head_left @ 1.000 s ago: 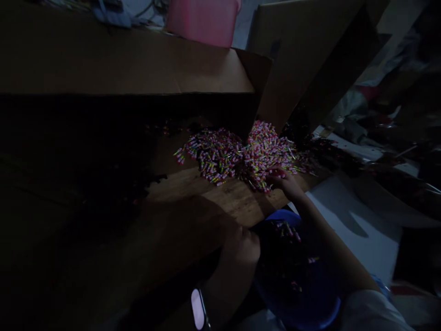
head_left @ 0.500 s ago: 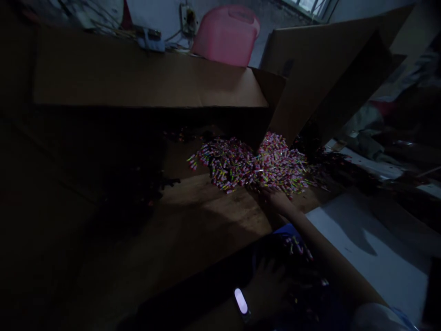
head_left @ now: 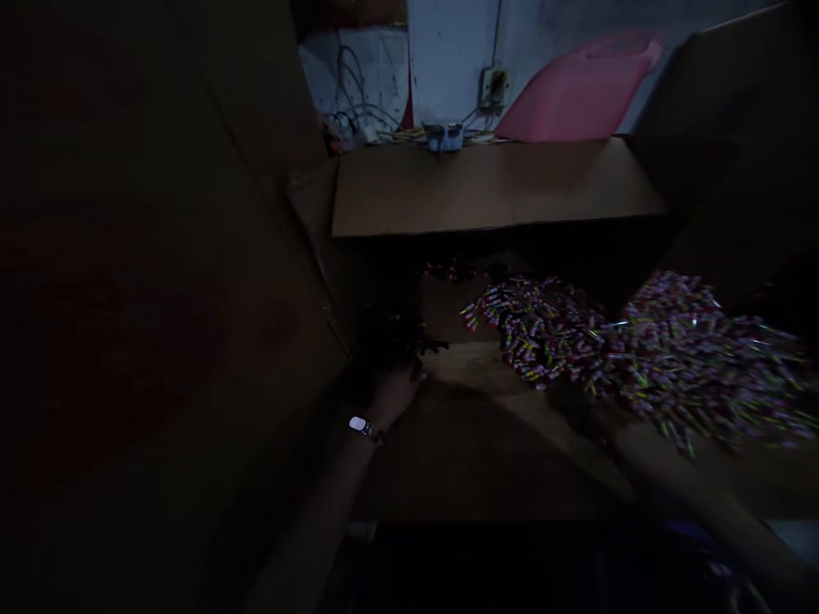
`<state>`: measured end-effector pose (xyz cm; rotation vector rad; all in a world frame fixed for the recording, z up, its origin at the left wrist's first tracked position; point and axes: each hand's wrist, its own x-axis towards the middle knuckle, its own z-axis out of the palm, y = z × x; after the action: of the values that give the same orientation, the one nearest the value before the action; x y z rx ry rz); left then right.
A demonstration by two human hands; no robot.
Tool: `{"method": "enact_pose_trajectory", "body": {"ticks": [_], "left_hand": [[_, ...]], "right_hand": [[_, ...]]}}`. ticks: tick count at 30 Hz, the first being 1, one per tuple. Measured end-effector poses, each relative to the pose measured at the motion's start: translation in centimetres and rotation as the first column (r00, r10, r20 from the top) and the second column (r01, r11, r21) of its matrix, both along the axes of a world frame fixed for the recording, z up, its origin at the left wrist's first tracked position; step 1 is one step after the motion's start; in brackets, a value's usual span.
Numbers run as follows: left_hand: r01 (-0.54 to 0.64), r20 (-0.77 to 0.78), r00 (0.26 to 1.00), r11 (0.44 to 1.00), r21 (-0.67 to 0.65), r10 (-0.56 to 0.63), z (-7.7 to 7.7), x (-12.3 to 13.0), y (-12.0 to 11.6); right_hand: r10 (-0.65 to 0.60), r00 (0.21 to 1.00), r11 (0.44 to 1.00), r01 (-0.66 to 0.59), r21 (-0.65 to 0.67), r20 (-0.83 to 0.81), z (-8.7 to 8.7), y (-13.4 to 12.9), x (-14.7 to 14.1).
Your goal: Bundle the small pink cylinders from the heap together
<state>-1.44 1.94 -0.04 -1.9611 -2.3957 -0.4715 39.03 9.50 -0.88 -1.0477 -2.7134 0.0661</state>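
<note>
My left hand (head_left: 395,394), with a lit band (head_left: 359,424) on its wrist, reaches to the edge of a dark pile of small pieces (head_left: 387,328). Its fingers are lost in the shadow, so their grip does not show. At the right, my right hand (head_left: 618,431) is low beside a big heap of small pink, white and yellow-green stick-like pieces (head_left: 550,333). That hand is dim and smeared by motion, and I cannot make out whether it holds anything. Both piles lie on a brown work surface (head_left: 473,443).
A cardboard flap (head_left: 499,188) hangs over the back of the piles, with a tall cardboard panel (head_left: 717,162) on the right and a dark brown one (head_left: 243,256) on the left. Behind the flap are a pink plastic container (head_left: 576,98), a small pale-blue object (head_left: 443,136) and a wall socket (head_left: 495,87).
My view has swung left. My left hand has moved from near my lap forward to the dark pile. My right hand is still by the colourful heap, now a little nearer to me.
</note>
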Motion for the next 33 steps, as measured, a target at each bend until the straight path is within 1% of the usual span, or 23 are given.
{"method": "enact_pose_trajectory", "body": {"ticks": [1,2,4,5,6,8,9,10,12,14,16,17,18,20,21,24,25,27,29,30,31,33], "left_hand": [[0.049,-0.012,0.999,0.998,-0.047,-0.049,-0.7,0.2,-0.3],[0.097,-0.018,0.995,0.993,-0.067,-0.099,-1.5,0.8,-0.7],[0.207,-0.004,0.978,0.976,-0.065,-0.207,-2.6,2.8,-1.9],[0.264,0.020,0.964,0.963,-0.060,-0.263,-2.9,3.8,-2.6],[0.313,0.048,0.949,0.949,-0.045,-0.310,-3.0,4.6,-3.3],[0.362,0.104,0.926,0.932,0.023,-0.362,-2.7,5.4,-4.7],[0.360,0.133,0.921,0.930,0.077,-0.367,-2.3,5.3,-5.3],[0.342,0.165,0.917,0.929,0.141,-0.362,-1.9,4.9,-5.8],[0.258,0.236,0.917,0.930,0.263,-0.321,-1.1,3.5,-6.5],[0.122,0.275,0.938,0.944,0.306,-0.210,-0.4,2.1,-6.9],[0.010,0.224,0.972,0.967,0.255,-0.069,-0.1,1.6,-7.0],[-0.020,0.177,0.984,0.979,0.201,-0.016,0.0,1.8,-7.1],[-0.030,0.137,0.991,0.990,0.138,0.011,0.1,2.3,-7.1],[-0.009,0.105,0.994,0.999,0.031,0.006,0.2,3.9,-7.3],[0.001,0.104,0.995,1.000,0.008,-0.002,0.3,4.8,-7.5],[0.027,0.096,0.995,0.998,0.049,-0.032,0.8,6.9,-8.3],[0.045,0.095,0.994,0.997,0.056,-0.050,1.1,7.1,-8.5],[0.101,0.091,0.991,0.995,0.023,-0.103,1.6,6.8,-8.7],[0.198,0.040,0.980,0.979,-0.037,-0.197,2.1,6.0,-8.3],[0.276,-0.001,0.961,0.959,-0.069,-0.276,2.3,5.7,-7.9],[0.367,-0.037,0.927,0.924,-0.104,-0.373,2.4,5.4,-7.3],[0.544,-0.060,0.825,0.819,-0.181,-0.561,2.5,5.3,-6.0]], "right_hand": [[0.052,0.999,0.996,-0.052,-0.072,-0.008,0.2,-0.9,-1.6],[0.052,0.998,0.990,-0.057,-0.128,-0.038,0.3,-1.8,-3.2],[0.029,0.993,0.971,-0.054,-0.234,-0.112,-0.1,-3.2,-6.2],[-0.009,0.984,0.957,-0.042,-0.286,-0.176,-0.5,-3.6,-7.5],[-0.076,0.965,0.940,-0.015,-0.340,-0.251,-0.9,-4.0,-8.6],[-0.241,0.886,0.892,0.041,-0.451,-0.395,-1.8,-4.3,-10.0],[-0.309,0.837,0.866,0.051,-0.497,-0.452,-2.1,-4.4,-10.4],[-0.358,0.791,0.841,0.042,-0.540,-0.497,-2.4,-4.5,-10.6],[-0.420,0.719,0.784,-0.020,-0.620,-0.554,-2.7,-4.6,-10.8],[-0.494,0.658,0.713,-0.066,-0.698,-0.568,-2.7,-4.7,-10.9],[-0.571,0.613,0.650,-0.068,-0.757,-0.546,-2.8,-4.9,-11.4],[-0.597,0.600,0.630,-0.060,-0.774,-0.533,-2.9,-5.0,-11.8],[-0.616,0.591,0.614,-0.054,-0.787,-0.521,-3.0,-5.1,-12.3],[-0.630,0.589,0.589,-0.062,-0.806,-0.506,-3.4,-5.2,-13.4],[-0.629,0.589,0.580,-0.078,-0.811,-0.507,-3.6,-5.2,-13.9],[-0.618,0.588,0.555,-0.144,-0.820,-0.522,-3.8,-5.2,-14.5],[-0.623,0.586,0.538,-0.160,-0.828,-0.518,-3.6,-5.2,-14.5],[-0.653,0.575,0.494,-0.169,-0.853,-0.492,-2.9,-5.3,-14.0],[-0.696,0.563,0.430,-0.169,-0.887,-0.445,-2.0,-5.4,-13.4],[-0.712,0.560,0.396,-0.177,-0.901,-0.424,-1.5,-5.5,-13.2],[-0.719,0.563,0.366,-0.191,-0.911,-0.407,-1.2,-5.7,-12.9],[-0.714,0.579,0.323,-0.226,-0.919,-0.393,-1.1,-5.9,-12.7]]}}
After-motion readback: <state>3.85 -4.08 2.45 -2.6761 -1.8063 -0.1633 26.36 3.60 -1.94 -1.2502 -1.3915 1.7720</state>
